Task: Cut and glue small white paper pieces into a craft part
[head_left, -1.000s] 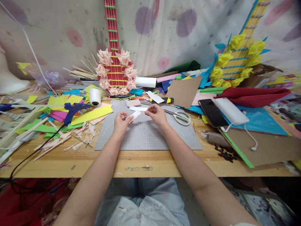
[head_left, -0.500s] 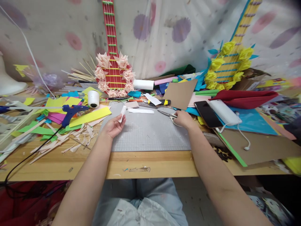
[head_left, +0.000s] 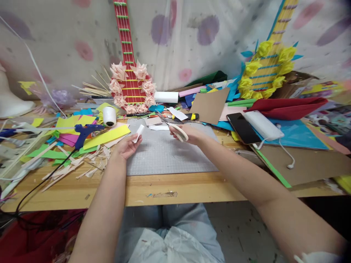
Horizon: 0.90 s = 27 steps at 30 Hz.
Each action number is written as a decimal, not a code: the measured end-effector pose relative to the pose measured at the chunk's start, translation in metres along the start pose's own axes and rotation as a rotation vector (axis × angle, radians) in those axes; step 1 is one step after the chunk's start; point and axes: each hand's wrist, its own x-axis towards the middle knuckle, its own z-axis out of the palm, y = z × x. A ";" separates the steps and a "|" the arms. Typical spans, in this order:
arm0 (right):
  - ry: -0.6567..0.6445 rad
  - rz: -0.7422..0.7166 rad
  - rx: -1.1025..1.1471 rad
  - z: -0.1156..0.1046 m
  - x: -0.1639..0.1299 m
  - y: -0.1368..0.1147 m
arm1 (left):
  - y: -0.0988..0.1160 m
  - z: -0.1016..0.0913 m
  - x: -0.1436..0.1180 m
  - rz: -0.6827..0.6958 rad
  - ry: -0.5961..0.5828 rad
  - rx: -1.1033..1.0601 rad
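Observation:
My left hand [head_left: 128,145] is closed on a small folded strip of white paper [head_left: 139,133], which sticks up from between thumb and fingers. In my right hand [head_left: 189,133] is a pair of scissors [head_left: 178,132] with pale handles; the blades point up and left, above the mat. Whether the blades are spread is hard to make out. Behind the scissors a longer white paper strip [head_left: 158,128] lies on the grey cutting mat [head_left: 164,160], partly covered by my right hand and the scissors.
Left stand a blue glue gun [head_left: 83,133], a white roll [head_left: 109,116] and heaped paper scraps [head_left: 90,164]. At the back are a red paper guitar [head_left: 133,86] and a yellow one [head_left: 264,73]. A phone [head_left: 242,128] and white power bank [head_left: 263,125] lie right.
My right hand has lifted the scissors off the mat and brought them left, toward the left hand. The left hand has shifted slightly left and down, still with the folded paper.

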 end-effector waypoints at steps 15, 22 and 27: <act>-0.827 0.349 0.248 0.010 0.015 -0.011 | 0.003 0.000 0.003 -0.029 0.064 -0.115; -0.845 0.373 0.236 0.015 0.016 -0.007 | 0.002 -0.001 0.004 -0.011 0.058 -0.114; -0.833 0.382 0.241 0.018 0.017 -0.008 | 0.001 -0.002 0.004 -0.018 0.045 -0.115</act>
